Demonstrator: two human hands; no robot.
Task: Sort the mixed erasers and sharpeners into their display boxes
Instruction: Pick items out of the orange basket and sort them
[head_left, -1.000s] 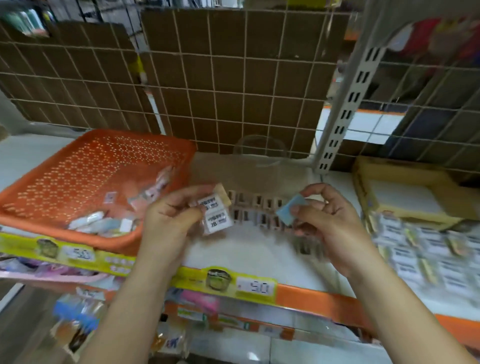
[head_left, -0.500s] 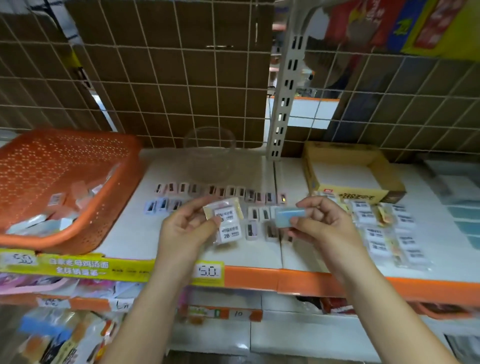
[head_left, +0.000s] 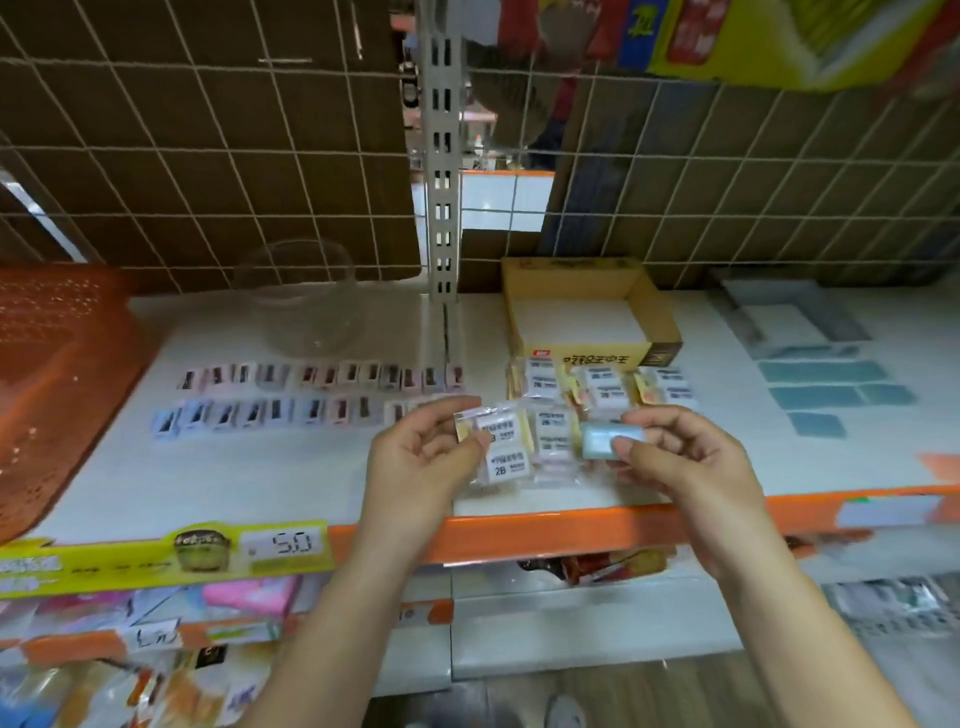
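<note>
- Two hands work above the front of the shelf (head_left: 291, 483): the left hand (head_left: 421, 457) pinches a wrapped 2B eraser pack (head_left: 497, 448) by its upper left corner, the right hand (head_left: 675, 457) grips a pale blue eraser (head_left: 602, 439) between thumb and fingertips
- Judged light and small, both need only a fingertip hold
- Clear wrap on the pack looks slick and crinkly, so gripping across the firm blocks inside would likely be surer than the film edge
- Blue eraser seems bare, rubbery and grippy; hold its long sides
- Sharpeners (head_left: 311, 395) lie in two rows on the shelf; more packs (head_left: 605, 387) sit before the yellow display box (head_left: 582, 312), blue erasers (head_left: 826, 387) further right
</note>
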